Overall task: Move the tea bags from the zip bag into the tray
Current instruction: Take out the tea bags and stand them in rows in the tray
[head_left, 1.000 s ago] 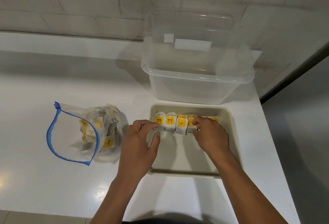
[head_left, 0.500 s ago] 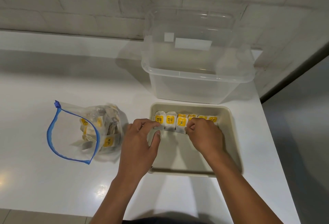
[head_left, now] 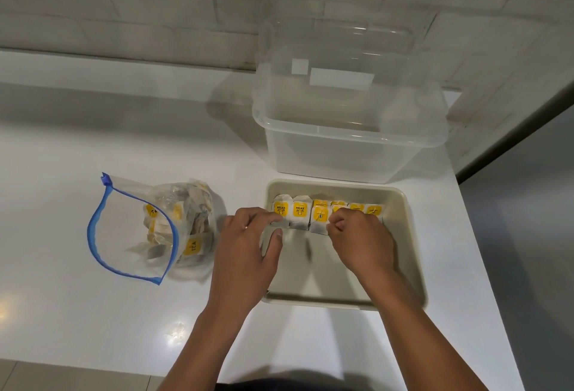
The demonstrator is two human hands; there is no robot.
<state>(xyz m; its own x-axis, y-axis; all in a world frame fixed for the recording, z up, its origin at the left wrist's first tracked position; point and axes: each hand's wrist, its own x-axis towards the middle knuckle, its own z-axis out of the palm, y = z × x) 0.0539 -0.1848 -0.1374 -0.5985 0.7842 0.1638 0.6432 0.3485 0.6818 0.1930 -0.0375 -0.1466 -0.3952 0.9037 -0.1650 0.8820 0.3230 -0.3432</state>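
A clear zip bag (head_left: pixel 130 235) with a blue seal lies open on the white table at the left, with several yellow-labelled tea bags (head_left: pixel 192 244) heaped in its closed end. A beige tray (head_left: pixel 413 250) sits to the right. Along its far wall stands a row of tea bags (head_left: pixel 299 210). My left hand (head_left: pixel 245 254) is over the tray's left wall; its index fingertip touches the leftmost tea bag and its thumb hangs apart below. My right hand (head_left: pixel 360 241) is inside the tray, fingers curled, pinching a tea bag in the middle of the row.
A clear plastic container (head_left: pixel 351 148) stands right behind the tray, and its clear lid (head_left: pixel 341 48) leans on the brick wall. The table's right edge (head_left: pixel 472 250) runs close beside the tray, with a dark drop beyond.
My right hand has slid left along the row, uncovering the tea bags at its right end. My left hand has stayed at the tray's left wall.
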